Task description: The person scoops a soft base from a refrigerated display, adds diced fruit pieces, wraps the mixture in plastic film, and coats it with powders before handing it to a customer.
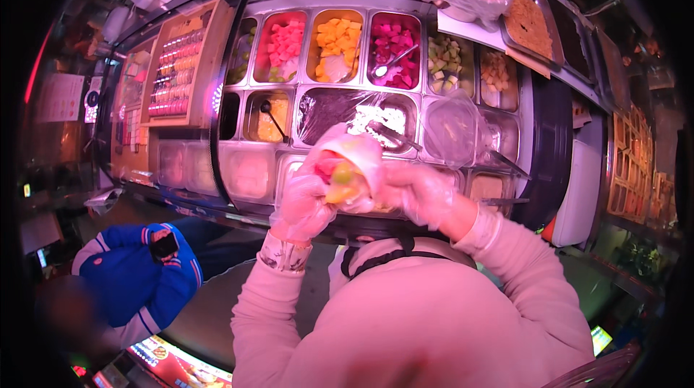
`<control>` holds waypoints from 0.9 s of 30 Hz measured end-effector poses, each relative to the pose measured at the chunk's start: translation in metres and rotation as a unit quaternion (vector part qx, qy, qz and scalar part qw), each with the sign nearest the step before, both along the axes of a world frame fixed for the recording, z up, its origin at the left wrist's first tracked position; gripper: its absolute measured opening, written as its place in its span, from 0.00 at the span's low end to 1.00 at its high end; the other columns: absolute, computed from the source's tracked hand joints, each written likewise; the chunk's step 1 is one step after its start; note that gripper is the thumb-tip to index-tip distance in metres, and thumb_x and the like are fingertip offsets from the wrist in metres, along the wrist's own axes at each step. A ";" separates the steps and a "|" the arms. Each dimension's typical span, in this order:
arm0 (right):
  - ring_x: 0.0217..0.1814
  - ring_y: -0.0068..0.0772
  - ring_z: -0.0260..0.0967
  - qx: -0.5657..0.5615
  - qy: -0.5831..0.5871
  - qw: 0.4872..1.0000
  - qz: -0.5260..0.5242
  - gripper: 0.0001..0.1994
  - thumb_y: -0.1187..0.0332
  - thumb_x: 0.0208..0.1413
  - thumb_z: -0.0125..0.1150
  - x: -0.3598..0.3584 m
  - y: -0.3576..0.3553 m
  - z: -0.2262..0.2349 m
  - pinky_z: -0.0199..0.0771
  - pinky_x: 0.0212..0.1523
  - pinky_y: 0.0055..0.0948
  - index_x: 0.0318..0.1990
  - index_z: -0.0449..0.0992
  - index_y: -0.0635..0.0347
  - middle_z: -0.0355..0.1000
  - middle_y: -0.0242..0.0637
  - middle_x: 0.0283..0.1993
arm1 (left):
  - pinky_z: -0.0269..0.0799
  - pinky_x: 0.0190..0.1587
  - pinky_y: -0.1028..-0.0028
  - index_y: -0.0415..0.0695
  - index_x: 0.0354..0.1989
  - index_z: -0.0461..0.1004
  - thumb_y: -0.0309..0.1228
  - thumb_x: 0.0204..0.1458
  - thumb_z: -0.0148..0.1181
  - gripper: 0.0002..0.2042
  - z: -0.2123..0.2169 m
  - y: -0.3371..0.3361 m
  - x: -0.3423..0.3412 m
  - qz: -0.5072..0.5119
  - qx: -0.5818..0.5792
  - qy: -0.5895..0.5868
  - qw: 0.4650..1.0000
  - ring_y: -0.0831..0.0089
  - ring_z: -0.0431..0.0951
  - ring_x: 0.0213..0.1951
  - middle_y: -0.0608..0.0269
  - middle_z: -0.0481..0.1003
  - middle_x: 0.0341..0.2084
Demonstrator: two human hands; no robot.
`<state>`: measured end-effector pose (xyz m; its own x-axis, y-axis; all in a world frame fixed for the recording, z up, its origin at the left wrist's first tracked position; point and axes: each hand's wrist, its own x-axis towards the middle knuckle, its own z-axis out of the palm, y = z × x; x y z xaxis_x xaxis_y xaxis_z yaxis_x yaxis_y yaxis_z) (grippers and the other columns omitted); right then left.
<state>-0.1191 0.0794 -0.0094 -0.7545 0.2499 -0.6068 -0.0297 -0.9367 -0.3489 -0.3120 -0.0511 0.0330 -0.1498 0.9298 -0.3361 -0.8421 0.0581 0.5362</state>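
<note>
one wrap (356, 149) filled with fruit (345, 178) sits at frame centre; the left hand (302, 204) curls round its side while the right hand (419, 189) seems to pinch the other edge, contact partly hidden. this looks like folding; the next tuck calls for gentle pressure.

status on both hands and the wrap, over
Left hand and right hand gloved, holding wrap. Fruit showing at its open end. Food pans close beyond.

Fruit (345, 184) in wrap (354, 147) between hands (423, 191), pans (366, 41) beyond, case (205, 63) left of the pans.
</note>
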 end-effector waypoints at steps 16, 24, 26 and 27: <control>0.37 0.46 0.82 0.656 -0.050 0.401 0.638 0.11 0.67 0.47 0.70 -0.122 0.034 0.091 0.79 0.39 0.40 0.39 0.88 0.56 0.83 0.45 0.34 | 0.77 0.60 0.62 0.31 0.63 0.67 0.22 0.53 0.49 0.26 -0.038 -0.026 0.001 -0.170 -0.077 -0.149 0.971 0.60 0.79 0.55 0.50 0.75 0.56; 0.35 0.32 0.78 0.616 -0.009 0.570 0.544 0.13 0.77 0.37 0.75 -0.137 0.049 0.087 0.77 0.36 0.35 0.35 0.81 0.61 0.80 0.36 0.32 | 0.76 0.63 0.58 0.33 0.63 0.68 0.30 0.66 0.56 0.20 -0.028 -0.022 -0.007 -0.132 -0.022 -0.239 0.962 0.59 0.79 0.59 0.49 0.75 0.57; 0.35 0.27 0.77 0.568 -0.011 0.620 0.541 0.13 0.78 0.38 0.73 -0.146 0.058 0.086 0.77 0.35 0.34 0.35 0.81 0.61 0.80 0.34 0.31 | 0.77 0.62 0.61 0.35 0.60 0.70 0.30 0.67 0.56 0.17 -0.041 -0.021 -0.006 -0.134 -0.061 -0.219 0.965 0.62 0.80 0.57 0.52 0.76 0.56; 0.35 0.25 0.76 0.551 -0.014 0.637 0.539 0.12 0.79 0.37 0.72 -0.149 0.060 0.088 0.76 0.33 0.32 0.34 0.80 0.62 0.79 0.33 0.30 | 0.77 0.61 0.62 0.37 0.59 0.72 0.29 0.68 0.56 0.15 -0.046 -0.019 -0.005 -0.135 -0.081 -0.209 0.965 0.63 0.80 0.55 0.54 0.77 0.55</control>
